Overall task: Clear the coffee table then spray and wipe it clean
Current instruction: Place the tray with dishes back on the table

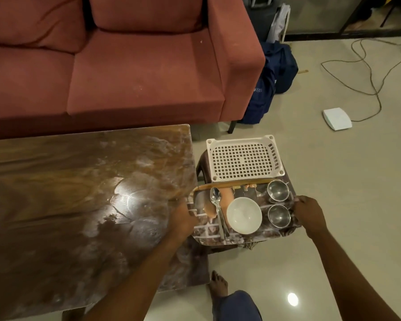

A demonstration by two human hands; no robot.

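Note:
A patterned serving tray (208, 232) hangs just past the right end of the brown coffee table (67, 193). It carries a white bowl (244, 215), two spoons (218, 209) and two steel cups (278, 191) (279, 216). My left hand (183, 218) grips the tray's left edge. My right hand (309, 214) grips its right edge. The table top is smeared with whitish dust and holds no objects.
A white perforated plastic basket (244, 158) sits on a dark stool (202, 165) right behind the tray. A red sofa (125, 66) runs along the table's far side. A blue bag (269, 84), a cable and a white box (337, 118) lie on the floor. My bare foot (218, 286) stands below the tray.

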